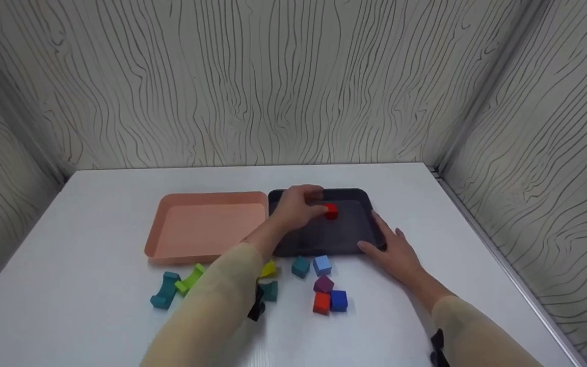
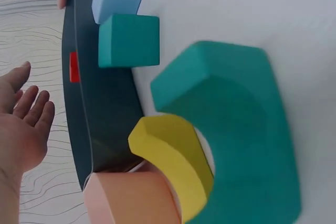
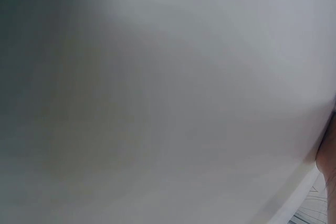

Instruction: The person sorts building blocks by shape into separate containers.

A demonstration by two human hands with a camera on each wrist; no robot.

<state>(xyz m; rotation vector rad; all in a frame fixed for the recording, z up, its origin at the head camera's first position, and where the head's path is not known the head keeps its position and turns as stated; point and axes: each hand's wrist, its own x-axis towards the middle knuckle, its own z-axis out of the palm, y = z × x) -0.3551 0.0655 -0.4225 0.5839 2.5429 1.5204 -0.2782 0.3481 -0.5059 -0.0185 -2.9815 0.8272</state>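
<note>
My left hand (image 1: 296, 208) is over the dark tray (image 1: 344, 234), its thumb beside a red cube (image 1: 331, 211) that lies in the tray. In the left wrist view the fingers of this left hand (image 2: 23, 129) are loosely spread, with nothing between them, and the red cube (image 2: 74, 67) stands apart. At the tray's right side, my right hand (image 1: 395, 255) rests with extended fingers along the rim, thumb at the front corner. The right wrist view holds mostly a blurred pale surface and a bit of my wrist.
A pink tray (image 1: 212, 224) adjoins the dark one on the left. Before the trays lie teal (image 1: 301, 266), light blue (image 1: 322, 265), purple (image 1: 323, 284), orange-red (image 1: 321, 303) and blue (image 1: 339, 300) blocks, plus curved teal (image 1: 165, 290), green (image 1: 189, 280) and yellow (image 1: 268, 269) ones.
</note>
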